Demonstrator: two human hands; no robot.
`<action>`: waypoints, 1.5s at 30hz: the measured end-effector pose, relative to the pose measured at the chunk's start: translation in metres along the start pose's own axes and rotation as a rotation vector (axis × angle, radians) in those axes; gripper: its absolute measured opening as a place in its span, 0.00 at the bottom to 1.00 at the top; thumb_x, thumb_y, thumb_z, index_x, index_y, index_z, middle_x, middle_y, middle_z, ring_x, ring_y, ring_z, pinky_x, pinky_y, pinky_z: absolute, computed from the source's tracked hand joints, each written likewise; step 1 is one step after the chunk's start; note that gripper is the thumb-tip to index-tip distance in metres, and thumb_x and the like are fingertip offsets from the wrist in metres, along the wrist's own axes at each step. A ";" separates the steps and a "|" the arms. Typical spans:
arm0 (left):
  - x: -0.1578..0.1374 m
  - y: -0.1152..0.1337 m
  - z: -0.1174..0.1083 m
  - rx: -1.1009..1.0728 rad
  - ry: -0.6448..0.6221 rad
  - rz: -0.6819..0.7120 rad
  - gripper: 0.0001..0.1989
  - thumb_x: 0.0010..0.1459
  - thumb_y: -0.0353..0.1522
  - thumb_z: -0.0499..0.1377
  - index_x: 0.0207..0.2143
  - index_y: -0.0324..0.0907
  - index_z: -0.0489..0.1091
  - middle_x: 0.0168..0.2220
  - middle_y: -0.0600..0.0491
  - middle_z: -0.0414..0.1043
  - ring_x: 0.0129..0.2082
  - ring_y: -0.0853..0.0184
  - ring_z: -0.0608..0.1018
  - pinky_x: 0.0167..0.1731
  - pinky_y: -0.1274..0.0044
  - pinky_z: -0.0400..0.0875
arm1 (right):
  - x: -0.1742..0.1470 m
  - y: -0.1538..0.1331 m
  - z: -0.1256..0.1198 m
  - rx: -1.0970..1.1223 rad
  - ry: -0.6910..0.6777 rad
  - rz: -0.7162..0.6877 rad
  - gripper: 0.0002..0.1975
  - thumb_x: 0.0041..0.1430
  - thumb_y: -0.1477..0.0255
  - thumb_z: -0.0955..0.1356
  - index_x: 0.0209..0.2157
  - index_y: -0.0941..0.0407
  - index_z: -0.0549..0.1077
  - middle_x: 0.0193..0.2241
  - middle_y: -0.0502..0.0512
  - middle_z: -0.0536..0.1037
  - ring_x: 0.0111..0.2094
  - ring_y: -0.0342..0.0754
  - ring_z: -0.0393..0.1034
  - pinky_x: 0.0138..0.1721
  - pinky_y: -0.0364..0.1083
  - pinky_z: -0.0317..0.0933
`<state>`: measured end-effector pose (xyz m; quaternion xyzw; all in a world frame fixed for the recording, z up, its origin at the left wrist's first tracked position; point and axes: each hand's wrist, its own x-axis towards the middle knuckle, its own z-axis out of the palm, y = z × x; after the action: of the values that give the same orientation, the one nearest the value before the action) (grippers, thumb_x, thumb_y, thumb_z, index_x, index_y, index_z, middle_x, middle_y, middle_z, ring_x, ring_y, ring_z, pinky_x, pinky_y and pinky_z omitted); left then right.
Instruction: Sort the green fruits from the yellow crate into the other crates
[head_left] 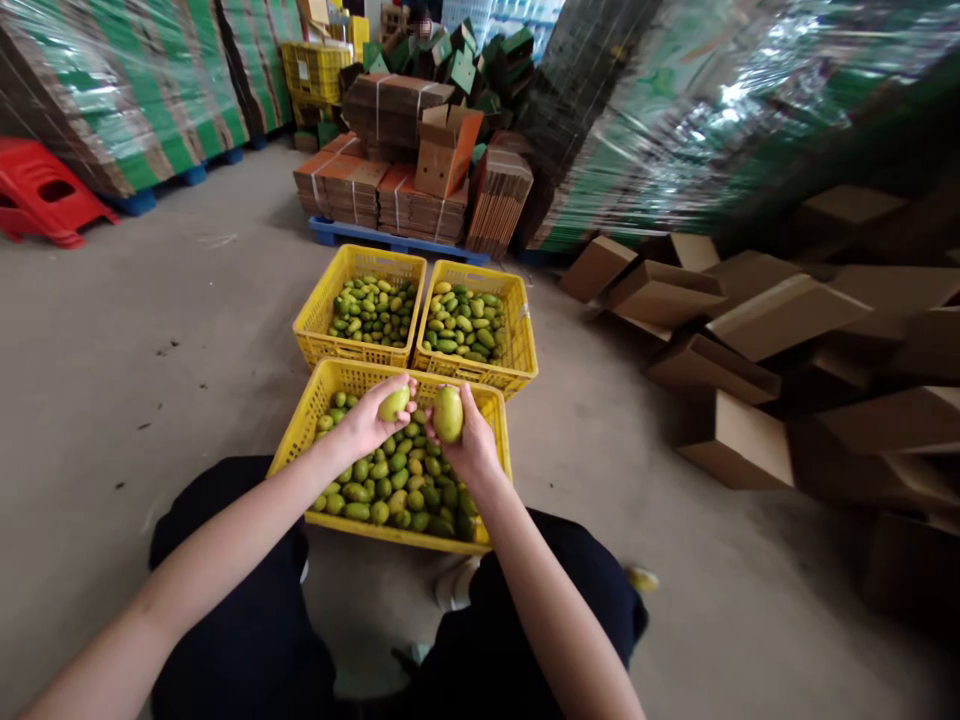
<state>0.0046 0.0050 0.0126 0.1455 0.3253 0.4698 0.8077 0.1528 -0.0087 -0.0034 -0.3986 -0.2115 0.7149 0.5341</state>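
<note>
Head view: the right fruit point(448, 414) is standing with its long axis nearly upright in the frame, gripped by the fingers of the right hand point(474, 442), while the left fruit point(393, 404) is slanting up toward it in the left hand's point(369, 418) curled grasp. Both are being held above the front crate point(496, 420), side by side with a narrow gap between them. Beyond, the left rear crate point(327, 287) is lying nearer the left hand and the right rear crate point(517, 335) nearer the right, both holding similar fruit point(375, 306).
</note>
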 end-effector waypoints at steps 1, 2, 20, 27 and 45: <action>-0.001 0.000 0.001 0.014 -0.006 0.009 0.06 0.55 0.30 0.64 0.29 0.35 0.71 0.26 0.55 0.69 0.20 0.77 0.72 0.14 0.88 0.63 | 0.000 0.000 0.000 -0.003 -0.010 -0.018 0.19 0.50 0.53 0.72 0.30 0.55 0.70 0.20 0.48 0.74 0.16 0.41 0.62 0.15 0.40 0.53; -0.002 0.000 0.002 0.030 -0.009 0.011 0.07 0.54 0.30 0.65 0.28 0.35 0.71 0.26 0.55 0.69 0.19 0.77 0.72 0.13 0.89 0.62 | -0.001 0.001 -0.001 -0.007 -0.033 -0.035 0.18 0.48 0.55 0.73 0.29 0.55 0.70 0.21 0.47 0.73 0.15 0.39 0.61 0.14 0.40 0.51; -0.008 0.001 -0.001 0.416 -0.137 0.129 0.26 0.60 0.45 0.53 0.16 0.38 0.71 0.14 0.53 0.67 0.12 0.73 0.68 0.13 0.81 0.58 | -0.013 -0.001 -0.010 -0.193 -0.706 -0.009 0.21 0.36 0.73 0.79 0.34 0.56 0.72 0.28 0.48 0.75 0.24 0.39 0.65 0.24 0.39 0.57; -0.005 0.004 -0.001 0.266 -0.154 0.155 0.17 0.51 0.39 0.59 0.16 0.38 0.69 0.14 0.55 0.66 0.11 0.75 0.67 0.13 0.82 0.58 | -0.011 0.001 -0.009 -0.121 -0.651 0.002 0.19 0.39 0.77 0.75 0.35 0.55 0.69 0.24 0.45 0.73 0.18 0.37 0.60 0.19 0.38 0.52; -0.005 0.015 -0.001 0.100 0.102 -0.238 0.16 0.58 0.30 0.48 0.29 0.34 0.74 0.21 0.45 0.73 0.19 0.69 0.74 0.20 0.80 0.71 | 0.000 0.007 -0.004 0.170 -0.228 0.148 0.18 0.52 0.60 0.69 0.41 0.57 0.71 0.27 0.50 0.77 0.18 0.40 0.65 0.16 0.39 0.62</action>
<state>-0.0080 0.0086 0.0220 0.1220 0.4039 0.3605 0.8319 0.1517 -0.0118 -0.0108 -0.2828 -0.1795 0.8081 0.4845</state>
